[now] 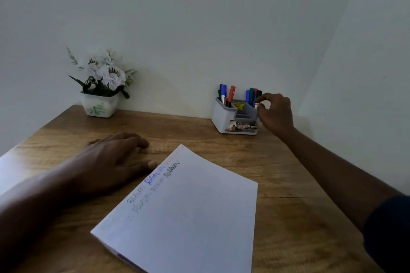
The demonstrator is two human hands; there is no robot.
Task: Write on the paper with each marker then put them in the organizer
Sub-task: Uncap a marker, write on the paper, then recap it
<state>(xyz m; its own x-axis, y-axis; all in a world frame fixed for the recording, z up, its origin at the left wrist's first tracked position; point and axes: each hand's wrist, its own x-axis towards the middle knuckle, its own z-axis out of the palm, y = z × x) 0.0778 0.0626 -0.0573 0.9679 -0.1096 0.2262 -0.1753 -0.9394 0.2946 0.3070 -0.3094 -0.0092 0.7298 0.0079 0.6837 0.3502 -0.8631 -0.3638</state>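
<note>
A white sheet of paper lies tilted on the wooden table, with several words in blue, green and black near its upper left edge. A grey organizer stands at the back right by the wall. Several markers stand in its right compartment, and a few more markers in its left one. My right hand is at the organizer's right side, fingers pinched on a black-capped marker that stands in the right compartment. My left hand rests flat on the table beside the paper's upper left edge, holding nothing.
A white pot of white artificial flowers stands at the back left corner of the table. A pale wall runs directly behind the organizer and along the right side.
</note>
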